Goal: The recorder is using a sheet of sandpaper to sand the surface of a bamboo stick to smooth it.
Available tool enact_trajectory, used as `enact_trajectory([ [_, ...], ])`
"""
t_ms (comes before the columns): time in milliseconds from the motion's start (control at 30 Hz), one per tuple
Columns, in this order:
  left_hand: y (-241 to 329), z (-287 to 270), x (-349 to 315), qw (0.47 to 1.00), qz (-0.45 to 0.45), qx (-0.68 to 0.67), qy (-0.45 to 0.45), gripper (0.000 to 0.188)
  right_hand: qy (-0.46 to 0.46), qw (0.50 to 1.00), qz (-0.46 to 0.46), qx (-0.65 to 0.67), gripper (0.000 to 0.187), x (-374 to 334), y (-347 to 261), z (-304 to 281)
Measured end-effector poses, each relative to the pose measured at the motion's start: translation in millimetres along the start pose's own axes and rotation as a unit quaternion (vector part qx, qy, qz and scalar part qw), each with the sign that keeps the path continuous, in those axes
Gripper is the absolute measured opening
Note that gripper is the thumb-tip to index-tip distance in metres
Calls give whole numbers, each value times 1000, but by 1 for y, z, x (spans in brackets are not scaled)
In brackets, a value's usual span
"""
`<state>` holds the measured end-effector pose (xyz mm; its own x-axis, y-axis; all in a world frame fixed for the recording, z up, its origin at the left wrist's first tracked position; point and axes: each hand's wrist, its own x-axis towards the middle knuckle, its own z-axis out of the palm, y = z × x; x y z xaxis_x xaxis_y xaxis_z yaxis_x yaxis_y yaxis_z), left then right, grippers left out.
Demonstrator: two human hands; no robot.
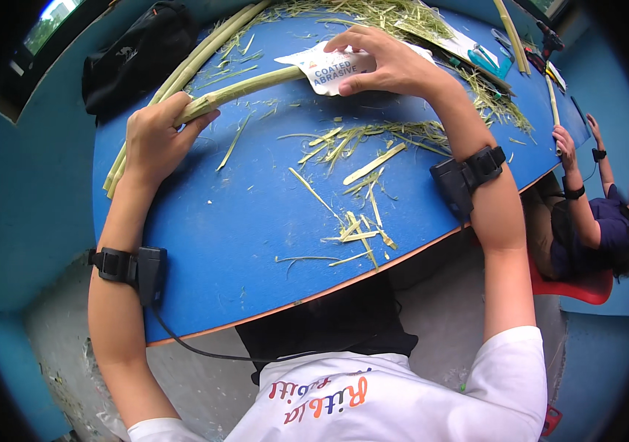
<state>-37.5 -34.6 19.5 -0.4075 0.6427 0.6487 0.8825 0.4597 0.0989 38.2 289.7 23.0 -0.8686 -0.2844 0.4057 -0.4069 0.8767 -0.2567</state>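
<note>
My left hand (154, 140) is closed round the near end of a pale green bamboo pole (244, 90), held slanting up to the right over the table. In my right hand (395, 62) is a white-backed sheet of sandpaper (336, 72), pinched between thumb and fingers and folded over the pole farther along. The sheet hides the pole's far part. Beneath the hands lie thin green shavings (395, 136) and a wider flat strip (375, 163), scattered across the blue table (255, 221).
More long poles (207, 48) lie along the table's left edge, beside a black bag (137, 62). At the back right are a heap of shavings, a teal tool (493, 62) and a dark power drill (548, 38). A co-worker (594, 214) sits at right, holding another pole (552, 99).
</note>
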Motion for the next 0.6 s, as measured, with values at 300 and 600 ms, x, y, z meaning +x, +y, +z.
enact_trajectory([
  [300, -4, -1, 1, 991, 106, 61, 59, 36, -5, 998, 8, -60, 40, 3, 2, 6],
  [600, -7, -2, 1, 992, 88, 72, 63, 34, 77, 979, -24, -188, 32, 5, 0, -4],
])
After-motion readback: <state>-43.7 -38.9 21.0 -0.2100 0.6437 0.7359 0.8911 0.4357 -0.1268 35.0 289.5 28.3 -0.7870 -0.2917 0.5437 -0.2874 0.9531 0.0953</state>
